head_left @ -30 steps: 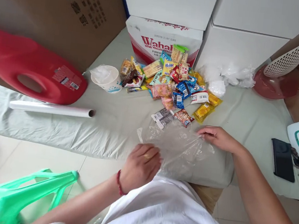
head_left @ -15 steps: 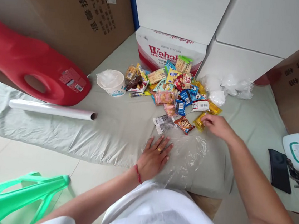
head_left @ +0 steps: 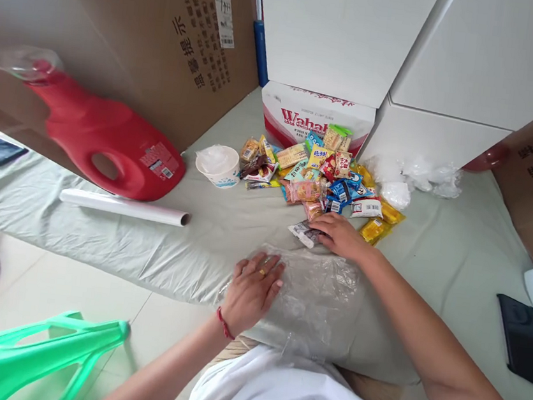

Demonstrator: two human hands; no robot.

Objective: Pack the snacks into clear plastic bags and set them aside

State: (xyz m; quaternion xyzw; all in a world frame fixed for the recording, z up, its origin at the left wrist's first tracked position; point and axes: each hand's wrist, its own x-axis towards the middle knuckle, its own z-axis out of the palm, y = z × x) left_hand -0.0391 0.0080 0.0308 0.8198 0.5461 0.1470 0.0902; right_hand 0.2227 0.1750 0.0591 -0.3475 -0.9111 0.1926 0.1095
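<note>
My left hand (head_left: 255,288) lies flat with its fingers stretched out on a clear plastic bag (head_left: 323,290) spread over the cloth. My right hand (head_left: 339,235) is palm down at the front of a heap of snack packets (head_left: 305,172), its fingers reaching left over a silver-grey packet (head_left: 302,232). The fingertips touch or hover just above that packet; I cannot tell which. Yellow packets (head_left: 374,230) lie just right of the right hand. A brown cookie packet is hidden, probably beneath the hand.
Left of the heap stand a white paper tub (head_left: 225,173), a white roll (head_left: 126,208) and a red jug (head_left: 124,139). Crumpled clear plastic (head_left: 411,178) lies right. A printed carton (head_left: 277,108) stands behind. A phone (head_left: 524,342) rests at the right, and a green stool (head_left: 38,347) stands on the floor.
My right hand has moved left from the yellow packet to the silver-grey one. The left hand has slid slightly left on the plastic bag, which now lies more spread out. The view has shifted.
</note>
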